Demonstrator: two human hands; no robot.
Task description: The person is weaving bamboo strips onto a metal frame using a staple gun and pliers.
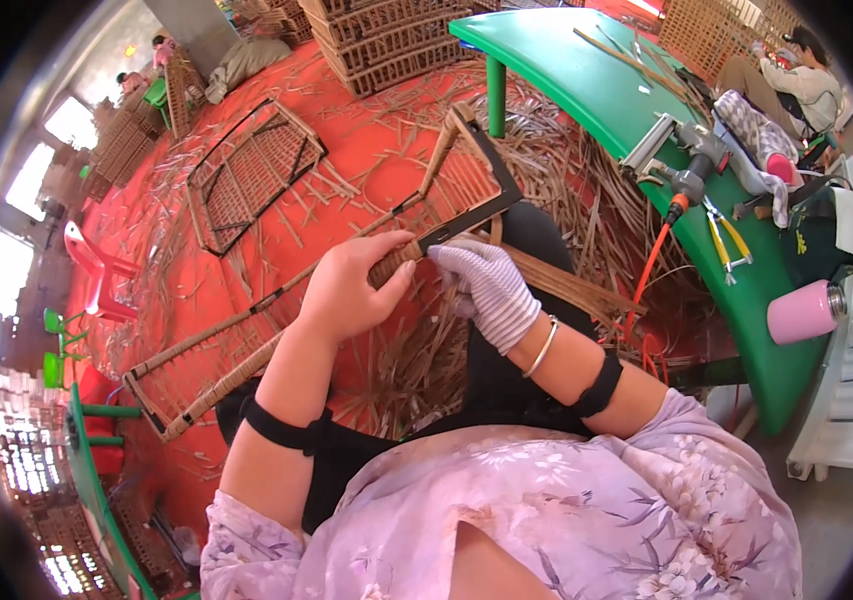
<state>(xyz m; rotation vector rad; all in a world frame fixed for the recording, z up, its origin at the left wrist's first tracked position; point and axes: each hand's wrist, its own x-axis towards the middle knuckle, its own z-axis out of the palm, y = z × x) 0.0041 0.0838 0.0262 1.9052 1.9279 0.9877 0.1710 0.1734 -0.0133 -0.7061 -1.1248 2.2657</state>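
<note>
A long woven rattan frame [236, 372] with dark metal edging lies slantwise across my lap, its far end up near the green table. My bare left hand [346, 285] is closed round the strip-wrapped rail, thumb on the near side and fingers over the top. Close beside it, against the black metal bar [471, 217], my right hand [491, 285] wears a striped glove. Its fingers are curled in a pinch, and what lies between them is hidden. Flat brown rattan strips [581, 285] run from behind the gloved hand over my right thigh.
To the right, a green table [546, 50] holds a power tool [691, 180] with an orange hose, yellow-handled pliers [724, 240] and a pink bottle [806, 312]. Another woven panel [251, 175] and loose strips litter the red floor. Stacked crates [376, 45] stand beyond. A co-worker [796, 85] sits far right.
</note>
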